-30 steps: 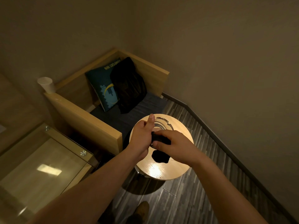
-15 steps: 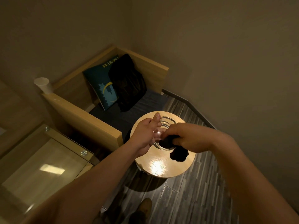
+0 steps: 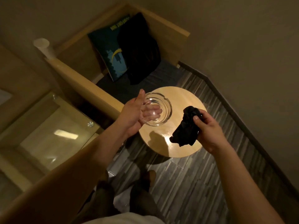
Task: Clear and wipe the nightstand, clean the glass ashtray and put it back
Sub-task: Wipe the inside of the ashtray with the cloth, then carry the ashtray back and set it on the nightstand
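Note:
A clear round glass ashtray (image 3: 163,110) is held over the left part of a round wooden nightstand (image 3: 181,97). My left hand (image 3: 131,115) grips it from the left, fingers showing through the glass underneath and the thumb along its rim. A crumpled black cloth (image 3: 186,130) hangs from my right hand (image 3: 208,130), which is closed on it above the tabletop's right side, apart from the ashtray. The wooden top has a shiny glare near its front edge.
A wooden-framed armchair (image 3: 90,81) with a blue cushion (image 3: 110,50) and a black cushion (image 3: 139,50) stands behind the nightstand. A white paper cup (image 3: 42,45) sits on its armrest. A glass-topped table (image 3: 53,136) is at left. Dark plank floor and my shoes lie below.
My right hand has pulled the black cloth out of the ashtray and away to the right. My left hand still holds the ashtray, now tilted more open toward me.

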